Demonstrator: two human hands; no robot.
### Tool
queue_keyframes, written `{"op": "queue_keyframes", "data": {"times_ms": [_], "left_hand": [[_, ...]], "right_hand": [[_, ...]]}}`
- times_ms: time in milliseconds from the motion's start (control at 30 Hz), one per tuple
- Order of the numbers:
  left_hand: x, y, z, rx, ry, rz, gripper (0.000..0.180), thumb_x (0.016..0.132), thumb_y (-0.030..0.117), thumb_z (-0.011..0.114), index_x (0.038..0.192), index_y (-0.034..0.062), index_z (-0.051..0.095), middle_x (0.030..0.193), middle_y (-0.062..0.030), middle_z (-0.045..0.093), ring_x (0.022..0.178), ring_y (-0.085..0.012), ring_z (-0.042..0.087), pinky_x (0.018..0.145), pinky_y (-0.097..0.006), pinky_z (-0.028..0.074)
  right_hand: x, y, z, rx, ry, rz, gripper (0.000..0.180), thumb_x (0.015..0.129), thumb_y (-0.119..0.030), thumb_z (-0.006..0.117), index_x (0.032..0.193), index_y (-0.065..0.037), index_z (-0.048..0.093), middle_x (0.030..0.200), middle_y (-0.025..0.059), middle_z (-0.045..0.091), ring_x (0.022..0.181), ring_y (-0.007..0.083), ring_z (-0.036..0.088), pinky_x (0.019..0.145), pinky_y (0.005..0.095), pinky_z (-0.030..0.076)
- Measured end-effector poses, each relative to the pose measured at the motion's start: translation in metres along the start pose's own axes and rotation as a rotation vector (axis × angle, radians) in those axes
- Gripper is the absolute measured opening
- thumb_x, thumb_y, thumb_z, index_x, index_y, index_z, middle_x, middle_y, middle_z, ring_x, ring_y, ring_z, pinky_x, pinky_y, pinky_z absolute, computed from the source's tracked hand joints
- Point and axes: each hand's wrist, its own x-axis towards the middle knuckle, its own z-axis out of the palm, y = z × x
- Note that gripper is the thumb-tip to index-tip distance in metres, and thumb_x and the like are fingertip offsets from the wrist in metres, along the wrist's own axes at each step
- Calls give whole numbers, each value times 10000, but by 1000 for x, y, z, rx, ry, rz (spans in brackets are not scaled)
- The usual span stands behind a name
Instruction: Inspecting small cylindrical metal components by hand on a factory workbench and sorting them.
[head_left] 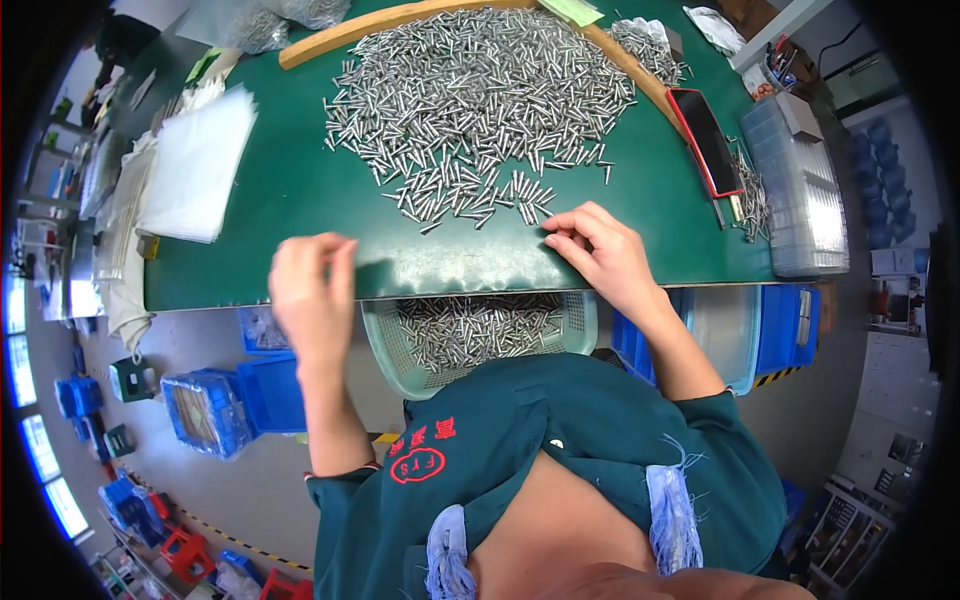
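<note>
A large heap of small silvery metal pins (480, 85) is spread over the green table (290, 165), with a looser cluster at its near side. My right hand (605, 245) rests at the near right of this cluster. Its thumb and forefinger are bent close together beside the nearest pins; whether a pin is between them is hidden. My left hand (310, 275) is over the table's front edge, left of the pins, fingers curled towards the thumb and slightly blurred. What it holds, if anything, cannot be made out. Below the edge, a pale green basket (385, 345) contains more pins.
A curved wooden strip (345, 40) borders the heap's far side. At right lie a red-framed black phone-like device (703, 140), a few more pins and clear plastic boxes (795, 190). White sheets (200, 165) lie at left. Blue bins (270, 390) stand on the floor.
</note>
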Motion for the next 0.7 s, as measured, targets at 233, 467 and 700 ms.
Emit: {"op": "queue_keyframes", "data": {"times_ms": [233, 467, 700], "left_hand": [[-47, -48, -43, 115, 90, -332, 114, 916, 109, 614, 951, 12, 663, 843, -74, 601, 694, -165, 543, 631, -293, 444], [-32, -6, -10, -131, 38, -217, 133, 912, 70, 603, 1011, 18, 675, 930, -82, 636, 803, -164, 587, 703, -280, 468], [1, 52, 47, -217, -190, 287, 227, 796, 114, 706, 1022, 102, 694, 909, -42, 627, 821, -228, 568, 723, -351, 428]], "right_hand": [[10, -3, 13, -157, 74, -225, 194, 784, -166, 745, 977, -172, 726, 767, 1, 538, 651, 143, 562, 558, 289, 464], [-1, -1, 5, -375, 11, -325, 208, 767, -208, 751, 975, -208, 738, 766, -13, 525, 682, 160, 560, 562, 309, 475], [-43, 33, -55, -469, 135, -319, 151, 706, -200, 787, 712, -97, 678, 702, 19, 534, 637, 198, 551, 535, 319, 453]]}}
